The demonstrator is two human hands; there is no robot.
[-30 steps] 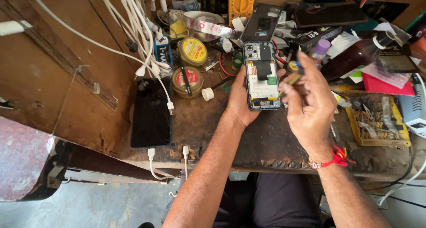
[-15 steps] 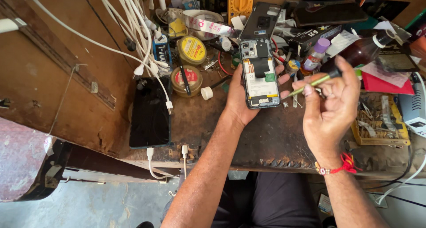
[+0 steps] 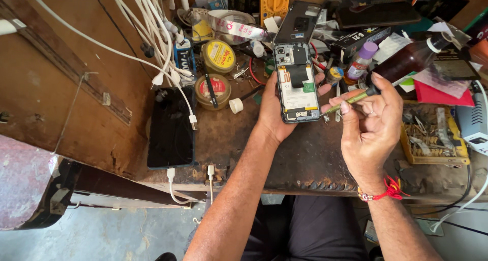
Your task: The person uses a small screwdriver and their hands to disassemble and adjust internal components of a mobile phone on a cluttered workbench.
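Note:
My left hand (image 3: 274, 108) holds an opened phone (image 3: 296, 83) upright over the workbench, its back cover off and the battery and circuit parts showing. My right hand (image 3: 372, 124), with a red thread at the wrist, pinches a thin green-handled tool (image 3: 352, 98) between thumb and fingers. The tool's tip points left and ends just beside the phone's lower right edge. A loose dark back cover (image 3: 299, 21) leans behind the phone.
A second black phone (image 3: 171, 127) lies face up at the left with white cables (image 3: 152, 42) over it. Round yellow tins (image 3: 218, 55), a yellow meter (image 3: 274, 1), a brown bottle (image 3: 406, 62) and a yellow parts tray (image 3: 432, 134) crowd the worn wooden bench (image 3: 300, 159).
My right hand has pulled away from the phone to the right and turned palm-up, with the green tool now pinched and pointing at the phone's lower edge. The left hand kept the phone steady.

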